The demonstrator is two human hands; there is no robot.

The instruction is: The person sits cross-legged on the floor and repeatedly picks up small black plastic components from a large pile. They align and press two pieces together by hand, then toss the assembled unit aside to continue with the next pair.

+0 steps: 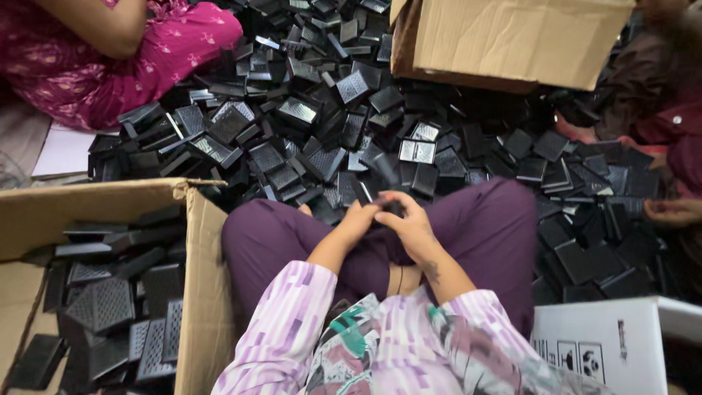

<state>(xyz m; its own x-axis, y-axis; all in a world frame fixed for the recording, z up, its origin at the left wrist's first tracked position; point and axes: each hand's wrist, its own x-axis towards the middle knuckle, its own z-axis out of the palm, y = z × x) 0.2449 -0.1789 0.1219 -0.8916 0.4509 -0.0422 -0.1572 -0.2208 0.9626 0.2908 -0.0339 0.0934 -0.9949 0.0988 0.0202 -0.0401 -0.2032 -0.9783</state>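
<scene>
**Small black part held between both hands over the lap**

A small black part [390,208] is gripped between the left hand [360,218] and the right hand [411,223], brought together above the purple-trousered lap [482,227]. Its long axis and facing cannot be told; it is mostly hidden by the fingers. Just beyond the hands, a heap of black grille plates [329,124] is spread across the floor. An open cardboard box [197,292] holding more plates is placed to the left, a white carton [614,344] to the right, a second cardboard box [504,40] beyond the heap.
</scene>
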